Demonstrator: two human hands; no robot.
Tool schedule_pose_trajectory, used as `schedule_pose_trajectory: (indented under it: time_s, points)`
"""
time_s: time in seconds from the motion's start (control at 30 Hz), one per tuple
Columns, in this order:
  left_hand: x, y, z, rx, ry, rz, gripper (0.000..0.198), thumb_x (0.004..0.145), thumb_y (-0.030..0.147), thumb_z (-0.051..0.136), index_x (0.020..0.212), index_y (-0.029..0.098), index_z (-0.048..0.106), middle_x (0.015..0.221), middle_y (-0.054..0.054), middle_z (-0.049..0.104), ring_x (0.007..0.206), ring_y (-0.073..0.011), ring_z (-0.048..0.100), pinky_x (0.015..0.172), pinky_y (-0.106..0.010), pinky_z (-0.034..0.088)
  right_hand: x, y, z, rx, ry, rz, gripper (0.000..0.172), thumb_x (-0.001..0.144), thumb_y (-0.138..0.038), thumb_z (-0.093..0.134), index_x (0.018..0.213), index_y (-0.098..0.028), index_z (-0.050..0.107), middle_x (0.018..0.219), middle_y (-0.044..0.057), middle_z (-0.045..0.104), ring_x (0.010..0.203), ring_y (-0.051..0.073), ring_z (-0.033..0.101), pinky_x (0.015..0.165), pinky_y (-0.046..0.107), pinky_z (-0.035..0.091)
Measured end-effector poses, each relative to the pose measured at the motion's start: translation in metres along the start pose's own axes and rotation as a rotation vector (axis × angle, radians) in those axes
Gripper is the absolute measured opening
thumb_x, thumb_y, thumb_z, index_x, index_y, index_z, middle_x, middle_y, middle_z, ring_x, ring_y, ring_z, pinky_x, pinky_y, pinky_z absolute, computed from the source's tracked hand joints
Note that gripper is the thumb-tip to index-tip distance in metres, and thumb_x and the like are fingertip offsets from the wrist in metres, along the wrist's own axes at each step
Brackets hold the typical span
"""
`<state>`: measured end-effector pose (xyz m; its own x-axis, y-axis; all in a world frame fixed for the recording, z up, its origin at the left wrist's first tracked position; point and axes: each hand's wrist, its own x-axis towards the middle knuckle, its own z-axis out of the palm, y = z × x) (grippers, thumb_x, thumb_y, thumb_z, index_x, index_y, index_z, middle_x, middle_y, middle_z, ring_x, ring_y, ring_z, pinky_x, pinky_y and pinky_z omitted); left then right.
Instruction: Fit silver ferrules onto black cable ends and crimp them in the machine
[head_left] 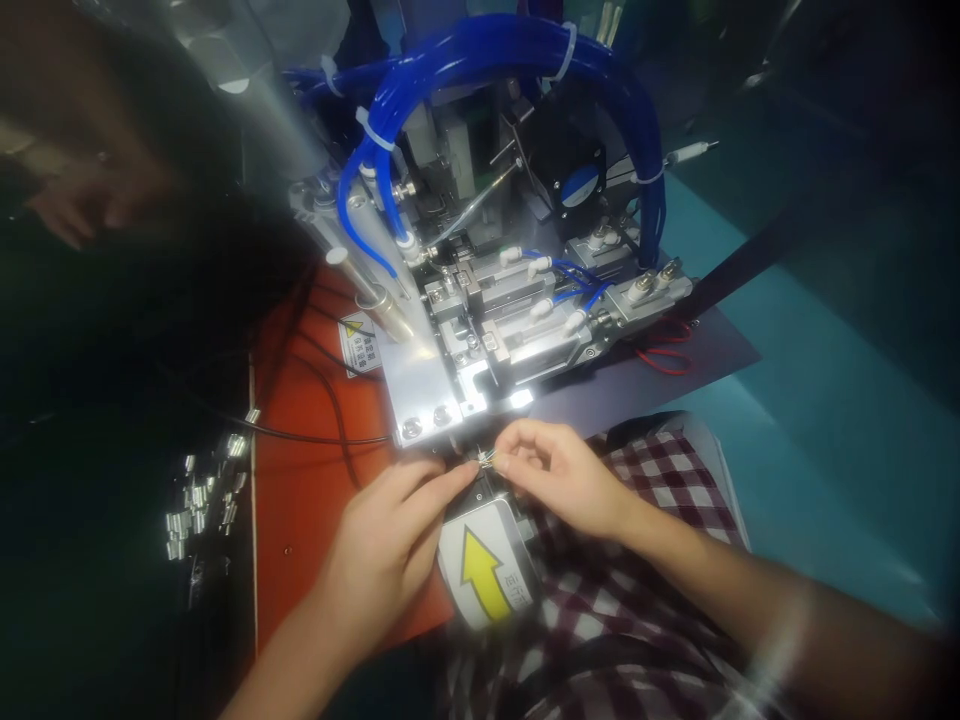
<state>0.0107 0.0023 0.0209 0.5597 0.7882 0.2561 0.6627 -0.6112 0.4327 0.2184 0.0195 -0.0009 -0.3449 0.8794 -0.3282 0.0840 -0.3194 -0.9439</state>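
Both of my hands meet at the front of a metal machine (424, 395) with pneumatic cylinders. Between my fingertips is a small shiny metal part (484, 460), too small to name more exactly. My right hand (562, 475) pinches it between thumb and index finger from the right. From the left, my left hand (390, 520) reaches in, its index fingertip touching the part's left side; its thumb is mostly hidden. Just below the fingers, a white label with a yellow arrow (484, 570) covers a block on the machine's front.
Thick blue air hoses (517, 45) arch over the machine. Several small shiny metal pieces (199, 505) lie on a dark surface at left, beside the orange board (292, 560). Black cables (322, 437) cross the board. Another person's hand (75, 210) shows dimly at upper left.
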Motion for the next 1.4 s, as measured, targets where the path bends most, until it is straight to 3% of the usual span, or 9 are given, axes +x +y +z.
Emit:
schedule_pose_trajectory:
  time_s: [0.2, 0.3, 0.6, 0.9, 1.17, 1.4]
  points:
    - [0.000, 0.000, 0.000, -0.011, 0.003, -0.004, 0.030, 0.088, 0.005, 0.045, 0.108, 0.013, 0.066, 0.090, -0.007, 0.062, 0.080, -0.0138, 0.060, 0.065, -0.022, 0.052, -0.004, 0.002, -0.001, -0.170, 0.116, -0.187, 0.006, 0.080, -0.019, 0.062, 0.086, -0.017, 0.062, 0.071, -0.001, 0.060, 0.062, 0.012, 0.056, 0.060, 0.026, 0.045]
    - [0.000, -0.001, 0.001, -0.014, 0.004, -0.012, 0.031, 0.088, 0.005, 0.045, 0.108, 0.014, 0.066, 0.091, -0.007, 0.061, 0.081, -0.0136, 0.060, 0.066, -0.021, 0.052, -0.002, 0.004, 0.002, -0.222, 0.175, -0.245, 0.005, 0.083, -0.020, 0.059, 0.079, -0.018, 0.062, 0.074, 0.000, 0.061, 0.064, 0.013, 0.056, 0.059, 0.026, 0.044]
    - [-0.001, 0.000, 0.001, -0.021, 0.002, -0.027, 0.031, 0.089, 0.007, 0.045, 0.109, 0.016, 0.066, 0.089, -0.006, 0.061, 0.079, -0.0134, 0.060, 0.066, -0.022, 0.052, -0.003, 0.002, 0.006, 0.010, 0.098, -0.014, 0.008, 0.083, -0.025, 0.056, 0.078, -0.018, 0.057, 0.056, -0.005, 0.050, 0.053, 0.012, 0.050, 0.052, 0.026, 0.041]
    - [0.001, 0.001, 0.001, -0.007, -0.017, -0.031, 0.031, 0.090, 0.007, 0.044, 0.109, 0.016, 0.066, 0.089, -0.006, 0.062, 0.078, -0.0142, 0.059, 0.065, -0.023, 0.052, 0.001, 0.003, 0.007, -0.096, 0.140, -0.136, 0.005, 0.079, -0.017, 0.058, 0.074, -0.018, 0.057, 0.060, -0.004, 0.052, 0.054, 0.011, 0.047, 0.053, 0.025, 0.037]
    - [0.001, 0.001, 0.000, -0.008, -0.018, -0.036, 0.031, 0.090, 0.009, 0.043, 0.109, 0.018, 0.066, 0.088, -0.006, 0.062, 0.076, -0.0141, 0.059, 0.064, -0.023, 0.052, 0.000, -0.002, 0.011, 0.078, 0.120, 0.029, 0.009, 0.078, -0.025, 0.059, 0.073, -0.019, 0.054, 0.049, -0.007, 0.042, 0.044, 0.009, 0.038, 0.044, 0.023, 0.030]
    - [0.001, 0.001, 0.000, -0.009, -0.012, -0.029, 0.030, 0.090, 0.008, 0.043, 0.109, 0.017, 0.066, 0.088, -0.006, 0.062, 0.077, -0.0144, 0.059, 0.064, -0.023, 0.051, 0.000, 0.000, 0.008, 0.092, 0.084, 0.028, 0.007, 0.075, -0.023, 0.061, 0.076, -0.019, 0.055, 0.051, -0.008, 0.042, 0.045, 0.009, 0.038, 0.044, 0.023, 0.029]
